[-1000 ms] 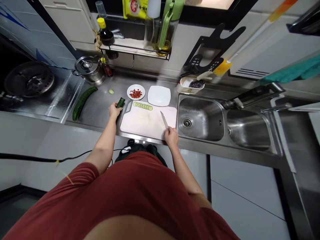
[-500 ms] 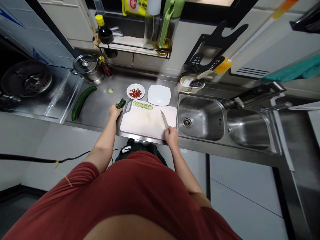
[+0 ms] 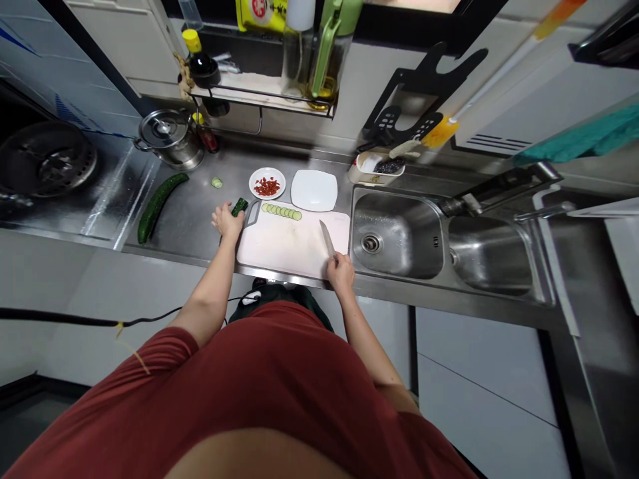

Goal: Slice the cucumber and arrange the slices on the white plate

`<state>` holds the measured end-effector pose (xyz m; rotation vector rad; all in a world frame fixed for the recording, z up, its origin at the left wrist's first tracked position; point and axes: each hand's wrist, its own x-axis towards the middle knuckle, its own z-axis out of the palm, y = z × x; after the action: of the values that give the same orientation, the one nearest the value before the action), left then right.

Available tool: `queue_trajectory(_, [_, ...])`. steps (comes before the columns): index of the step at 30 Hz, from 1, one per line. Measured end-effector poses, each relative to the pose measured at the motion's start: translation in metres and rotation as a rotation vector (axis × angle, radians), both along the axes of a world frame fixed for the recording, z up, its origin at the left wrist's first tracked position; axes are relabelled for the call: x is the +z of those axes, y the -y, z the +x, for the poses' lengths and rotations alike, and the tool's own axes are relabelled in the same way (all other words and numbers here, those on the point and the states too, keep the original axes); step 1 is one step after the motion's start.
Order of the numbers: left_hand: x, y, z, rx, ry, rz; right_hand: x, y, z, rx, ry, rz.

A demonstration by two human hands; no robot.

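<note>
My left hand is open, its fingers spread over the steel counter. A short dark green piece of cucumber lies right beside it, by the grey handle of the white cutting board; whether the thumb still touches it I cannot tell. On the board's far side lies an overlapping row of pale cucumber slices. My right hand is closed round the handle of a knife, whose blade points away from me over the board's right part.
Behind the board stand a plate of chopped red pieces and a white square plate. A whole cucumber, a cucumber end and a lidded pot are at left. The sink is right of the board.
My left hand has opened, its fingers coming off the cucumber piece and spreading to the left. My right hand stays on the knife, nearly still. The whole view has shifted slightly.
</note>
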<state>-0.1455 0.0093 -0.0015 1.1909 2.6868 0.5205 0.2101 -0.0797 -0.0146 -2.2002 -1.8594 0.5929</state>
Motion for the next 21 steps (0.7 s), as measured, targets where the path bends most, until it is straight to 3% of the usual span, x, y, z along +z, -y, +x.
queue_trajectory(4, [0.007,-0.002,0.039,-0.275,-0.018,0.090,0.002,0.002,0.002,-0.005,0.004,-0.014])
queue_trajectory(8, [-0.004,-0.011,0.085,-0.583,0.048,0.056,0.004,0.004,0.003,-0.019,0.004,-0.033])
queue_trajectory(10, [-0.011,-0.017,0.104,-0.672,0.075,0.014,0.004,0.005,0.004,-0.026,0.002,-0.043])
queue_trajectory(15, [-0.018,-0.031,0.134,-0.752,0.074,-0.072,0.002,0.009,0.005,-0.039,-0.011,-0.037])
queue_trajectory(21, [-0.017,-0.044,0.142,-0.707,0.026,-0.159,0.000,0.012,0.007,-0.066,-0.037,-0.034])
